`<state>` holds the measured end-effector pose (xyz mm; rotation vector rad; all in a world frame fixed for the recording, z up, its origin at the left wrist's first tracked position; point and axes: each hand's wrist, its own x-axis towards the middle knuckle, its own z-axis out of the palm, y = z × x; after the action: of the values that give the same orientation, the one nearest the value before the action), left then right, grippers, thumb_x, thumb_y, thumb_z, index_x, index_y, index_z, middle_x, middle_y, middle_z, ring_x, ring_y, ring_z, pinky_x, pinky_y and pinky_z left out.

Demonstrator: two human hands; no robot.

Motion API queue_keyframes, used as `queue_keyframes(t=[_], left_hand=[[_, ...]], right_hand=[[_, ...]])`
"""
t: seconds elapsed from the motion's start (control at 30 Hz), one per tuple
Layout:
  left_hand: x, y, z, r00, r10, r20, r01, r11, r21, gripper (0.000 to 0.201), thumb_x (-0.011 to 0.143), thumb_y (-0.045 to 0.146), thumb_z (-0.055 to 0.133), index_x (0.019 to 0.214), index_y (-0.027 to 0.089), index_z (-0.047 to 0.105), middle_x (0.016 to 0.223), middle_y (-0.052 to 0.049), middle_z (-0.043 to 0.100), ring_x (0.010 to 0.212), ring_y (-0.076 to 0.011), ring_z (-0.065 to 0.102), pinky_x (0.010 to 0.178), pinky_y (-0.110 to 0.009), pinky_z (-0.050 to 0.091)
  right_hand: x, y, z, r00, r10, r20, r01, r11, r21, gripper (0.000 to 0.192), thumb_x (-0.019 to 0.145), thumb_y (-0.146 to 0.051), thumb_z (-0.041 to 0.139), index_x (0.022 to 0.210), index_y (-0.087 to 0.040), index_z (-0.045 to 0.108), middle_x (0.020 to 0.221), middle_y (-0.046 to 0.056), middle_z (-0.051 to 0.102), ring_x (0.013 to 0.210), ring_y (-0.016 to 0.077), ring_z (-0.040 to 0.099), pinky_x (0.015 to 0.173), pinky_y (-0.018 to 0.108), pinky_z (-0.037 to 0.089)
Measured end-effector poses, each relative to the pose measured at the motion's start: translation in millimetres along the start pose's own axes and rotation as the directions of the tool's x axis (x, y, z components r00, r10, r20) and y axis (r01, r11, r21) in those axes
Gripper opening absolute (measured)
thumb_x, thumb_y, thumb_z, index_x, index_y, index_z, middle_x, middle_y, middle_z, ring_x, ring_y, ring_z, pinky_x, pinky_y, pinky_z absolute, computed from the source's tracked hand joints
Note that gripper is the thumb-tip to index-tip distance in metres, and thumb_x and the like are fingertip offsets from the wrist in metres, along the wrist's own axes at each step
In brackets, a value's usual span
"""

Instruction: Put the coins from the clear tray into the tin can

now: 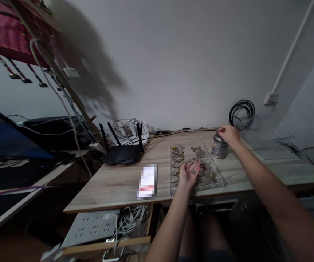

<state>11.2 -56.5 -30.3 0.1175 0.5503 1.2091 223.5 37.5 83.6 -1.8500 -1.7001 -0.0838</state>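
The one camera sits on the person's head, looking forward and down at the wooden desk [124, 182] close below.

Wooden desk [113, 185] — router [122, 154], coin tray [219, 182], tin [219, 146].

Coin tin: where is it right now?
In the head view the coin tin stands on the wooden desk right of centre, just beyond the clear coin tray, with the right hand on its top.

Your right hand [229, 134] hid the tin's [219, 147] top, so its lid stayed unseen. The coins [204, 173] were too small to tell apart, and the card [147, 181] was blurred.
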Motion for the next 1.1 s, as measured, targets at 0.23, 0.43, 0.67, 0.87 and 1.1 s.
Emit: queue_keyframes(t=[0.23, 0.43, 0.67, 0.87, 1.1], left_hand=[[0, 1, -0.6, 0.999, 0.048, -0.016, -0.048, 0.999, -0.001, 0.036, 0.085, 0.035, 0.035, 0.105, 0.011, 0.052, 0.111, -0.022, 0.059, 0.101, -0.0268, 0.061, 0.069, -0.032, 0.052], [-4, 1, 1.0, 0.996, 0.085, 0.004, -0.085, 0.994, -0.069, 0.045, 0.085, 0.042, 0.033, 0.111, 0.010, 0.049, 0.113, -0.023, 0.057, 0.100, -0.0269, 0.061, 0.071, -0.033, 0.051], [-5, 0, 0.1, 0.996, 0.079, 0.044, -0.078, 0.997, -0.026, 0.049, 0.084, 0.049, 0.033, 0.112, 0.013, 0.051, 0.095, -0.015, 0.063, 0.072, -0.0204, 0.063, 0.062, -0.033, 0.049], [-7, -3, 1.9, 0.988, 0.022, 0.150, -0.017, 0.999, -0.032, 0.046, 0.083, 0.051, 0.038, 0.106, 0.015, 0.054, 0.092, -0.014, 0.062, 0.082, -0.0209, 0.062, 0.069, -0.032, 0.048], [-4, -2, -2.5, 0.989, 0.045, 0.143, -0.043, 0.999, -0.012, 0.039, 0.080, 0.043, 0.046, 0.107, 0.016, 0.054, 0.106, -0.015, 0.060, 0.093, -0.0223, 0.060, 0.074, -0.033, 0.048]], right_hand=[[37, 20, -14, 0.967, 0.189, 0.169, -0.142, 0.957, -0.254, 0.018, 0.066, -0.022, 0.061, 0.081, -0.020, 0.071, 0.089, 0.009, 0.066, 0.083, 0.0206, 0.059, 0.065, 0.026, 0.041], [-40, -19, -4, 0.962, -0.266, 0.065, 0.271, 0.958, -0.088, 0.029, 0.086, -0.030, 0.042, 0.099, -0.020, 0.067, 0.096, 0.010, 0.064, 0.091, 0.0202, 0.055, 0.076, 0.028, 0.040], [-143, -52, 51, 0.601, -0.716, 0.356, 0.682, 0.691, 0.239, 0.023, 0.084, -0.030, 0.050, 0.099, -0.023, 0.065, 0.100, 0.006, 0.062, 0.094, 0.0179, 0.053, 0.078, 0.028, 0.040], [-105, -55, 34, 0.725, -0.570, 0.388, 0.623, 0.782, -0.016, 0.030, 0.088, -0.027, 0.038, 0.088, -0.020, 0.066, 0.090, 0.009, 0.064, 0.081, 0.0187, 0.057, 0.067, 0.027, 0.039], [22, 17, -17, 0.994, 0.069, 0.082, -0.051, 0.977, -0.206, 0.029, 0.079, -0.030, 0.046, 0.087, -0.017, 0.070, 0.087, 0.010, 0.067, 0.079, 0.0187, 0.059, 0.063, 0.025, 0.039]])
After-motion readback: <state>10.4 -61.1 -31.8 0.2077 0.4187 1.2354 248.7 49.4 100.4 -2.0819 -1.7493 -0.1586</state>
